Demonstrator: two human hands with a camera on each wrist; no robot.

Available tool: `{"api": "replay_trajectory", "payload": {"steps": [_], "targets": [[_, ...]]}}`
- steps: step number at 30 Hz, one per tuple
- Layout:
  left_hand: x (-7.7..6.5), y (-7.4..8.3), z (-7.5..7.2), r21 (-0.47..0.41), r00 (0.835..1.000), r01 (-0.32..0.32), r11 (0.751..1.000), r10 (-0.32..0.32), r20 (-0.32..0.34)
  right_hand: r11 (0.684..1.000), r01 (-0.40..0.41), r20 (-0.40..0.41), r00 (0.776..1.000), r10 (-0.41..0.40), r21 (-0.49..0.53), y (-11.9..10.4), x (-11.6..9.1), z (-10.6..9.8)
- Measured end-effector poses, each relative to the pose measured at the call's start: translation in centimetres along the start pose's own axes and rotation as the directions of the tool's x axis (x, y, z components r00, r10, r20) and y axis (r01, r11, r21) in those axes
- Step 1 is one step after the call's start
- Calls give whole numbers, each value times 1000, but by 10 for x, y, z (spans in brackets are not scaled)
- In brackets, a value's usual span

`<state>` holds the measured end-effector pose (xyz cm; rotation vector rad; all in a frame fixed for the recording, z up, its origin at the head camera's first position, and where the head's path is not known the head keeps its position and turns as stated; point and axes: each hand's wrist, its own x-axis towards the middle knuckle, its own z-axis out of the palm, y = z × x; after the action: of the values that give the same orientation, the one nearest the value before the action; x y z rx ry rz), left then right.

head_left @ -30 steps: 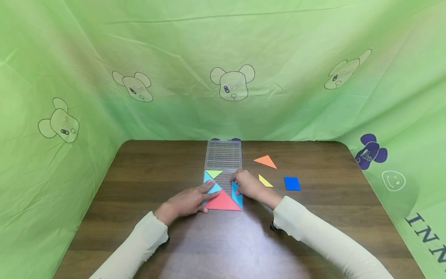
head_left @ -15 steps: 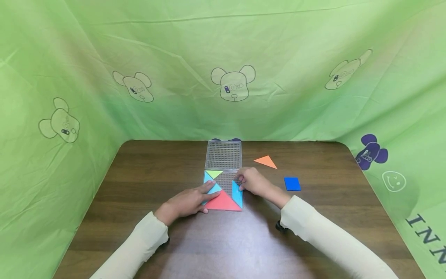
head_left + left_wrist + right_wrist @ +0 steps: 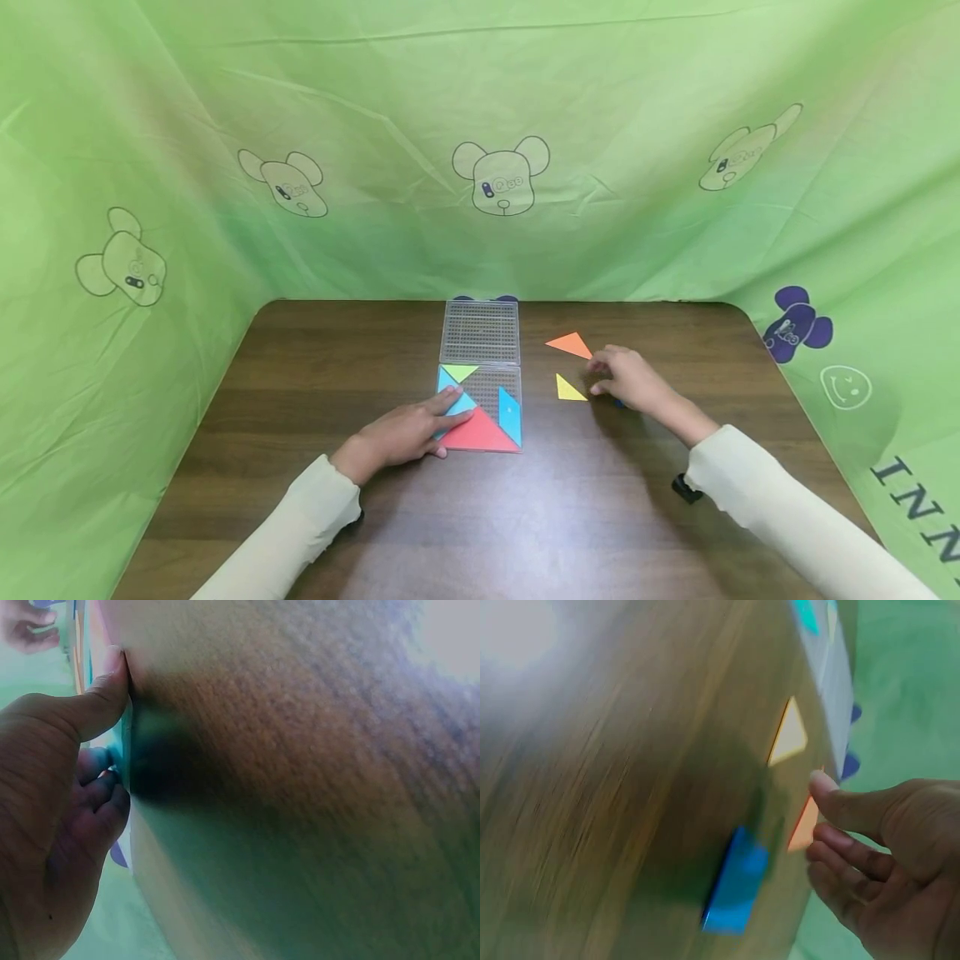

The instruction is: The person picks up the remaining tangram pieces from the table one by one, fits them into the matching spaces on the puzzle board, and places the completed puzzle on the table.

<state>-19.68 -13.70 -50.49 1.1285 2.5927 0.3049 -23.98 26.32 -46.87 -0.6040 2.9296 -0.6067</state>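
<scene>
My left hand (image 3: pixel 401 433) rests over the left side of a clear square tray (image 3: pixel 487 379), its fingers stretched onto the light-blue triangle (image 3: pixel 444 384) and the red triangle (image 3: pixel 482 433). In the left wrist view the thumb (image 3: pixel 105 694) touches the tray's edge. A small green triangle (image 3: pixel 459 372) and a blue parallelogram (image 3: pixel 510 418) lie inside the tray. My right hand (image 3: pixel 633 379) hovers with loosely bent fingers, nothing between them, close to the orange triangle (image 3: pixel 572 344) and yellow triangle (image 3: pixel 570 389). It mostly hides the blue square (image 3: pixel 735 889) in the head view.
Behind the tray lies its hinged-looking clear, gridded other half (image 3: pixel 481 333), flat on the brown wooden table (image 3: pixel 300 358). Green cloth (image 3: pixel 390 242) with printed bear heads hangs around the table's back and sides.
My right hand has left the blue parallelogram and moved right, over the blue square, uncovering the yellow triangle. My left hand has stayed on the tray.
</scene>
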Motion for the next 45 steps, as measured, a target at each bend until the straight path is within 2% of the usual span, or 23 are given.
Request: {"api": "replay_trajectory", "payload": {"steps": [4, 8, 12, 18, 31, 37, 45], "targets": [[-1, 0, 0, -9, 1000, 7, 1000, -7, 5, 998, -21, 62, 998, 25, -63, 20, -12, -10], [-2, 0, -1, -15, 1000, 11, 1000, -11, 4, 996, -29, 101, 994, 38, -81, 32, -19, -13], [-2, 0, -2, -22, 1000, 11, 1000, -11, 5, 995, -34, 99, 994, 43, -91, 38, -23, -11], [-2, 0, -1, -26, 1000, 8, 1000, -8, 5, 993, -25, 53, 998, 31, -115, 42, -28, -4], [-2, 4, -2, -8, 1000, -1, 1000, 1, -4, 999, -20, 32, 999, 21, -50, 42, -26, -4], [-1, 3, -1, -3, 1000, 7, 1000, -7, 2, 1000, -29, 30, 999, 29, -7, 50, -28, -9], [0, 3, -1, 3, 1000, 3, 1000, -3, 5, 999, 24, 58, 998, -27, 47, 54, -29, -19]]}}
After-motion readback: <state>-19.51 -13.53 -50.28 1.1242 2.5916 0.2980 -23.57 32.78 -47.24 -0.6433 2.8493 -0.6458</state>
